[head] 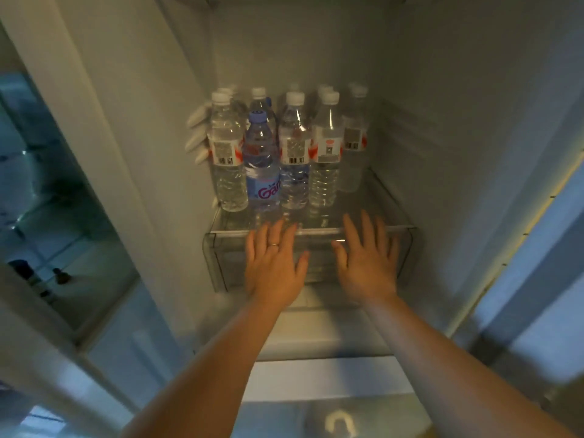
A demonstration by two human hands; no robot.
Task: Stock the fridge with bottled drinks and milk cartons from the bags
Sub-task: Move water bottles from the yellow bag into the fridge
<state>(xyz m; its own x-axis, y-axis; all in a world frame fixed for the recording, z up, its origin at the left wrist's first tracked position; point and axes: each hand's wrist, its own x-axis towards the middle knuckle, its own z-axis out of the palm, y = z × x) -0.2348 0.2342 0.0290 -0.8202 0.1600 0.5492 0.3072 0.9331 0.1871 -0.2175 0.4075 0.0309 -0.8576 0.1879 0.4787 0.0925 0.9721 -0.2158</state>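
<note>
Left hand [274, 267] and right hand [366, 263], I've got both spread flat, empty, facing upright clear white-capped water bottles [325, 147], plus one blue-labelled bottle [262, 172].

Home kitchen, open fridge [442, 121], bottled water [227, 153]

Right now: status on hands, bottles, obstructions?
Left hand and right hand open, empty, at the glass shelf front edge. Water bottles upright in rows on it. Nothing between hands and bottles.

Upright water bottles [294, 147] blocked the glass shelf's [379, 213] rear, hard against the left wall [177, 105]. Its front strip lay bare; a narrow gap ran beside the right wall [442, 137].
</note>
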